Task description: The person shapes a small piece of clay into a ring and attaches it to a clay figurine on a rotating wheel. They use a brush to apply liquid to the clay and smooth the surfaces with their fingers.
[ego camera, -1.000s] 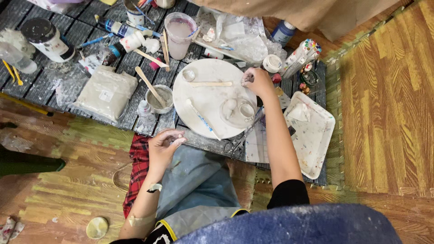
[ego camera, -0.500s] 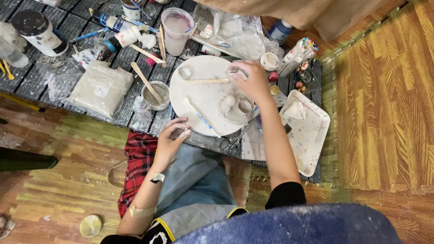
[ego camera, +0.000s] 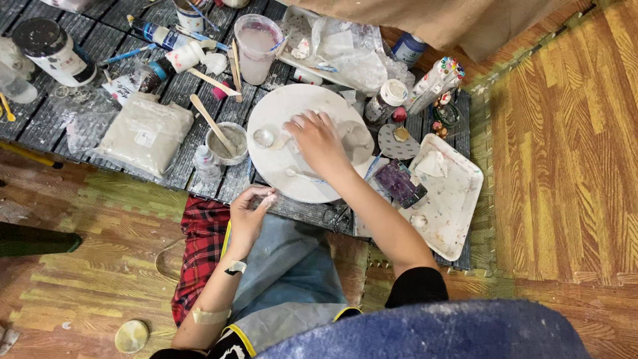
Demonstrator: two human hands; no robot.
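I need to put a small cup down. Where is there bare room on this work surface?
Bare room: the near-left part of the round white board, beside the right hand, and the middle of the white tray. The far edge around the plastic cup and the bottles is crowded.

My right hand (ego camera: 319, 141) rests fingers-down on round white board (ego camera: 279, 110), frame centre; left hand (ego camera: 249, 211) hovers at table edge below.

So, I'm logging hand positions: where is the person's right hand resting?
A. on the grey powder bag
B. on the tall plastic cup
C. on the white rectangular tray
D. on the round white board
D: the right hand lies flat over the round white board.
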